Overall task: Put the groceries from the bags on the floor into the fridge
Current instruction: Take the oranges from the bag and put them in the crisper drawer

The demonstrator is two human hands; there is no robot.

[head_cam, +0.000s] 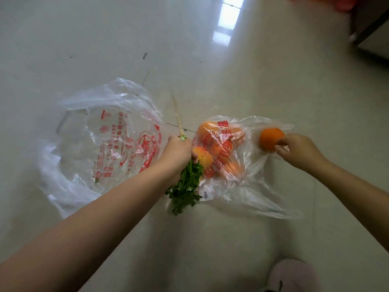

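Note:
Two clear plastic bags with red print lie on the pale tiled floor. The left bag (92, 144) looks empty. The right bag (237, 165) holds several orange fruits (210, 131). My left hand (179, 150) grips a bunch of green leafy herbs (185, 186) whose pale roots stick up past my fist; a yellow-red fruit (203, 158) sits against that hand's fingers. My right hand (294, 150) pinches an orange (270, 139) at the right bag's upper edge.
A dark cabinet or appliance base (370, 28) stands at the top right, with something red (345, 3) above it. A pink slipper (292, 275) shows at the bottom right. Bare floor tiles (189, 39) stretch beyond the bags.

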